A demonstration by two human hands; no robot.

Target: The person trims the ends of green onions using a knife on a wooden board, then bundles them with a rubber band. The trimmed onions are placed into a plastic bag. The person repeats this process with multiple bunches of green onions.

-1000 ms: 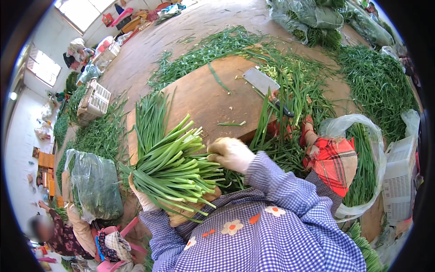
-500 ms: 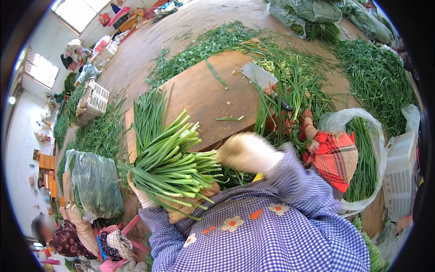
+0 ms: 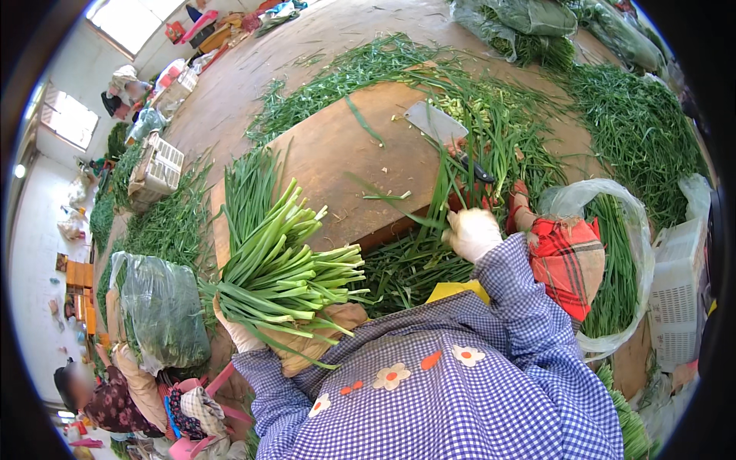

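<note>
My left hand (image 3: 297, 353), in a tan glove, is wrapped round a thick bunch of garlic chives (image 3: 287, 261). The bunch's pale cut stems face right and its leaves hang toward my wrist; most of my fingers are hidden under it. My gloved right hand (image 3: 473, 233) is closed near the right front edge of the wooden board (image 3: 330, 169), pinching what looks like a loose chive leaf (image 3: 399, 203) that trails up and left. On the board's far right rests a cleaver (image 3: 435, 123) with a dark handle, beside more chives.
Loose chives (image 3: 360, 69) surround the board, and a larger heap (image 3: 632, 130) lies at right. An open plastic bag (image 3: 644, 253) of chives stands beside a white crate (image 3: 678, 291). At left are a wrapped bundle (image 3: 165, 310) and a seated person (image 3: 115, 399).
My right hand has swung right and away from the bunch's stems, with a leaf now trailing from it. My left hand and the bunch have barely moved.
</note>
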